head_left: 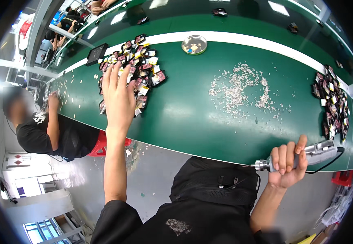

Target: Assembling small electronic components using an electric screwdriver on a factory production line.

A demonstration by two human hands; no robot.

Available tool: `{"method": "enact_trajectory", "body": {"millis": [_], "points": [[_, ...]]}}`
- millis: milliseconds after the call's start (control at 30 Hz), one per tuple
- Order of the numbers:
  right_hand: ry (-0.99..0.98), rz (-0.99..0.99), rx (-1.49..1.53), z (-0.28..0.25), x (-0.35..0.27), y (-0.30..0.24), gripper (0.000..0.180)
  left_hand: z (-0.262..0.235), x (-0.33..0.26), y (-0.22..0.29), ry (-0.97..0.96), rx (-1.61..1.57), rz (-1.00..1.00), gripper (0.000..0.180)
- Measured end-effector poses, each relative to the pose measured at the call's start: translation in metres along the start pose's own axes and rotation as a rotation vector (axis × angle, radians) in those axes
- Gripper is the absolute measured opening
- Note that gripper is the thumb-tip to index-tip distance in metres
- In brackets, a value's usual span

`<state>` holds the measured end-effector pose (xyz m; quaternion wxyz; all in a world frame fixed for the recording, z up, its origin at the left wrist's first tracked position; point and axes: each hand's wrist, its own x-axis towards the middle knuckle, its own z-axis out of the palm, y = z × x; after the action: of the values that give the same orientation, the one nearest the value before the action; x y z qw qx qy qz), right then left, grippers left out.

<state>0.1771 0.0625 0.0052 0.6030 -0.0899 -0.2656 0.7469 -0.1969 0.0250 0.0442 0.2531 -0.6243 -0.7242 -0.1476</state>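
My left hand (pixel 118 97) reaches over a pile of small black devices (pixel 144 67) with reddish faces and white and yellow tags, at the table's far left. Its fingers are stretched out; whether the fingertips touch the pile I cannot tell. Near the right front edge, my right hand (pixel 285 163) is wrapped round a grey electric screwdriver (pixel 322 153). The bit points left, and a black cord loops from the tool's rear. Many tiny pale, screw-like pieces (pixel 234 91) lie scattered on the green tabletop (pixel 176 114) between the hands.
A second heap of black devices (pixel 334 107) lies at the far right. A round metal dish (pixel 195 53) with small bits stands at the back, a black tray (pixel 92 59) behind the left pile. At left a co-worker (pixel 58 134) sits by a red stool (pixel 99 145).
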Motion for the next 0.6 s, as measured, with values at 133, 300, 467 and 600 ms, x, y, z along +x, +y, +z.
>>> {"method": "enact_trajectory", "body": {"millis": [133, 300, 467, 600], "points": [[0.115, 0.032, 0.049, -0.004, -0.005, 0.010, 0.013, 0.017, 0.019, 0.074, -0.119, -0.444, 0.108, 0.028], [0.104, 0.055, 0.075, -0.008, -0.009, 0.007, 0.011, 0.043, 0.049, 0.118, -0.140, -0.558, 0.250, 0.019], [0.121, 0.024, 0.115, -0.010, -0.007, 0.004, 0.011, 0.053, 0.063, 0.136, -0.146, -0.410, 0.367, 0.013], [0.097, 0.042, 0.139, -0.010, -0.006, 0.003, 0.011, 0.056, 0.066, 0.135, -0.182, -0.344, 0.428, 0.009]]}}
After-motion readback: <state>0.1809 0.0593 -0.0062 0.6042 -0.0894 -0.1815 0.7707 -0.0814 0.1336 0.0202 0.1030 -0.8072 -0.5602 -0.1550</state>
